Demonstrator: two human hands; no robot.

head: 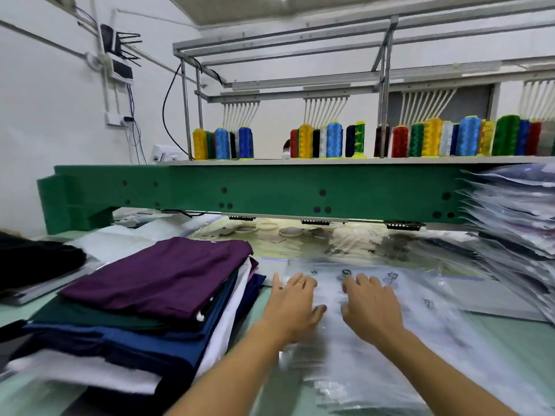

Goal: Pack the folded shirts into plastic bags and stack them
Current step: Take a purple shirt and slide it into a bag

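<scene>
Left grip (292, 301) and right grip (371, 304) splayed flat, empty, on clear plastic bags (420, 298); folded purple shirt (162, 274) lies leftward, nearer left grip.

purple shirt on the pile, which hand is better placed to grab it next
Probably left: the left hand rests on the plastic bags next to the purple shirt; the right hand lies farther off.

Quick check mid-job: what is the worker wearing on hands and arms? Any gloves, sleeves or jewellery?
No gloves: the left hand and the right hand are both bare. No sleeve, watch or bracelet shows on either arm as far as the head view reaches. The only thing worn is a thin, pale gold-coloured ring on one finger of the left hand.
</scene>
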